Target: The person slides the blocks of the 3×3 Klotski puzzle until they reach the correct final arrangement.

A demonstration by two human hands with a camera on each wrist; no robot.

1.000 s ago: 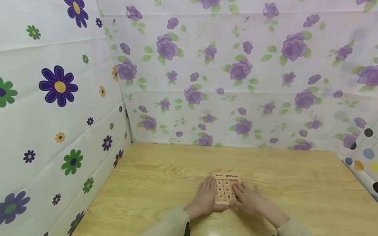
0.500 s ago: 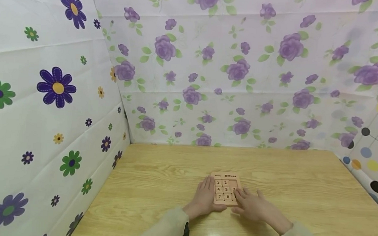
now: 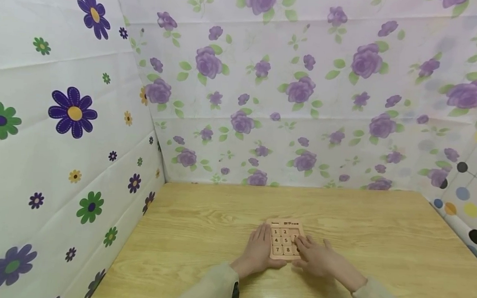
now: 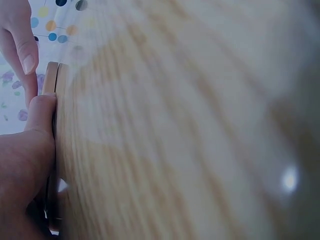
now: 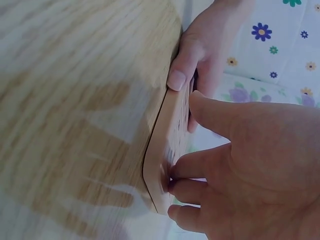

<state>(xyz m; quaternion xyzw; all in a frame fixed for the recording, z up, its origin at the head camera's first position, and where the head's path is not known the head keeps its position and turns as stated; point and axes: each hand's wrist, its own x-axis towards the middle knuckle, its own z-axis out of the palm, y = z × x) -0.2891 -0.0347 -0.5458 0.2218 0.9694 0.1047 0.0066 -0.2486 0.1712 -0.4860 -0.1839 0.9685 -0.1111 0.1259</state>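
A wooden number slide puzzle (image 3: 274, 256) lies flat on the table, its tiles reading 1, 2, 4, 5, 7 and 8 in the left and middle columns. My left hand (image 3: 256, 251) holds its near left corner, fingers along the left side and thumb along the near edge. From the right, my right hand (image 3: 317, 258) touches the right column with its fingertips. A partly covered tile (image 3: 295, 236) there sits just below a gap at the top; its digit is unclear. In the right wrist view, the right fingers (image 5: 192, 165) are slightly bent against the puzzle's face.
The wood-grain table (image 3: 203, 218) extends around the puzzle. A purple-rose cloth (image 3: 241, 78) hangs behind it, a daisy-print cloth (image 3: 42, 158) at the left and a dotted cloth (image 3: 470, 194) at the right.
My right hand has drawn back slightly to the right, uncovering more of the right column. The partly covered tile has slid up toward the top gap. My left hand stays in place.
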